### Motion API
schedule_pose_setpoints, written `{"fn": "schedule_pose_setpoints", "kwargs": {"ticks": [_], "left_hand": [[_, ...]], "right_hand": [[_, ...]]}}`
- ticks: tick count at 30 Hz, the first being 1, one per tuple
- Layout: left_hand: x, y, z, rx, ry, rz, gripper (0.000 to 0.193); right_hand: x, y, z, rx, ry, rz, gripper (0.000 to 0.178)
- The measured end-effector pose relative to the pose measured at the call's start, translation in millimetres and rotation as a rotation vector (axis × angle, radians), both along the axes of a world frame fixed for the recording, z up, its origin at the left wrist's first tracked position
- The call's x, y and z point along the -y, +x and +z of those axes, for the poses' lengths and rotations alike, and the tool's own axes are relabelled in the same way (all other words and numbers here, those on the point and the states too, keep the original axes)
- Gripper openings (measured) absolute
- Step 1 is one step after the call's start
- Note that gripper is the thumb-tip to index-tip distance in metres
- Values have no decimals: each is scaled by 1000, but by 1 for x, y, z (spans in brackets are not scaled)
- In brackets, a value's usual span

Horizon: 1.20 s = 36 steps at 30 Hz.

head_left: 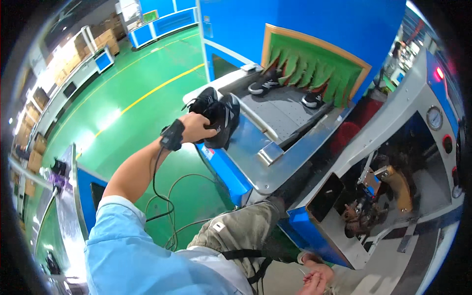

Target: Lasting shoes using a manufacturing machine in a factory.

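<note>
My left hand [197,129], a black device strapped to its wrist, grips one of a pair of black shoes [227,120] at the left corner of a metal machine table. The other black shoe [202,102] stands close beside it. Low in the picture, by the blue-edged machine on the right, is my right hand [317,279]. Its fingers are curled together; anything between them is too small to make out. On the grey conveyor bed [282,114], two black shoes with white soles, one on the left [265,83] and one on the right [312,99], sit at a green strip curtain.
A tall blue machine housing [305,19] rises behind the curtain [309,69]. To my right stands a machine with a pressure gauge [434,118], a red light and an open working bay. Cables [172,206] hang below my left arm. Boxes [69,59] line the far left.
</note>
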State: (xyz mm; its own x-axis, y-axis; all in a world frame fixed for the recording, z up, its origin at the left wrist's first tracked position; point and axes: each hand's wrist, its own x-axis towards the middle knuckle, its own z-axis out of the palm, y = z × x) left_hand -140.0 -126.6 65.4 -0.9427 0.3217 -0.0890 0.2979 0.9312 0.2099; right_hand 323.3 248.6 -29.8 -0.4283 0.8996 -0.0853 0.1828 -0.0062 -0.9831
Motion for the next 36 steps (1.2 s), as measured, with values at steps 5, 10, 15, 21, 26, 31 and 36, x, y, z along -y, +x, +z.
{"fn": "schedule_pose_setpoints", "kwargs": {"ticks": [5,10,15,21,26,31,36], "left_hand": [[138,149,6,-93,288,193,47],[291,332,38,-217,64,556,51],[414,491,78,-382,-386,1114,42],[468,456,51,-895,-622,1441,38],[318,208,-14,-513,-96,564,21],[59,-12,-55,-312,145,-429,25],[-204,-195,-77,-178,62,-549,44]], "right_hand": [[-5,24,-18,137,-90,47,33],[-24,13,-26,181,-40,341,29],[-39,3,-1,211,65,519,25],[-42,23,-18,203,97,354,28],[-29,55,-56,429,348,211,35],[-27,71,-80,374,374,186,38],[-21,68,-87,440,412,49,38]]}}
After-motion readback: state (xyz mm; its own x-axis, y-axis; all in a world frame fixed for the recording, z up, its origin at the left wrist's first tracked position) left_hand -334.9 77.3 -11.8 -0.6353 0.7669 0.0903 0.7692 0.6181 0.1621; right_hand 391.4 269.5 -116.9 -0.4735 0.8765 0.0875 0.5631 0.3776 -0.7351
